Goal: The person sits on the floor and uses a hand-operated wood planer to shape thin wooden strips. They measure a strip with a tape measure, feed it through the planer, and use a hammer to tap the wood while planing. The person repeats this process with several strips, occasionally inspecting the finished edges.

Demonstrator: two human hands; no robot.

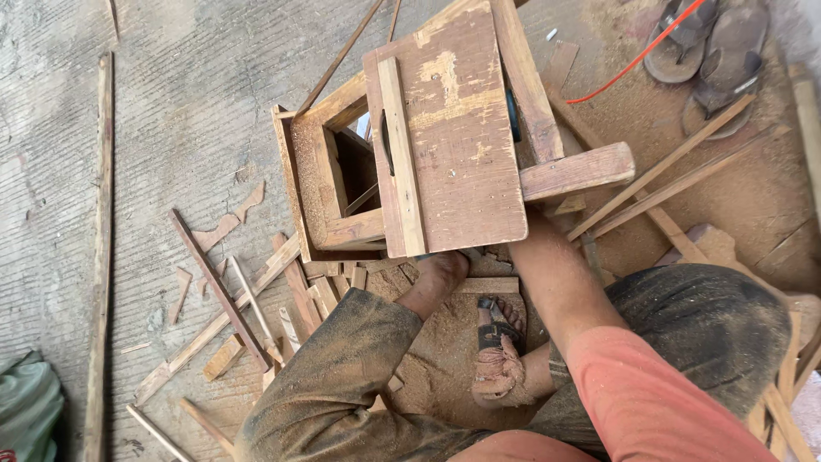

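- At the floor's lower left corner lies a green bag (26, 402), and beside it a long thin strip (101, 257) runs up along the left edge of the concrete floor (171, 103), out of the way of the work.
- Between the strip and the bench, offcuts (224, 301) are scattered on the floor where they seem to have dropped, thicker toward the bench's near edge.
- The person's left leg (342, 376), in dusty trousers, stretches forward. Its bare foot (445, 272) is tucked under the near edge of the bench, probably to brace against it. No left hand is in view.
- The wooden bench (457, 145) stands in the middle (a home-built saw table, by the look of the dark slot along its left side). A batten (400, 154) is fixed beside that slot, likely as a guide.
- The right arm (556, 282) reaches from the red sleeve (658, 402) up under the bench's near right corner. The right hand is hidden beneath the top, so I cannot tell whether it grips anything.
- Sawdust (440, 351) is heaped around the sandalled right foot (498, 364).
- At the floor's upper right corner sit spare sandals (714, 51), with a red cord (637, 58) running across them.
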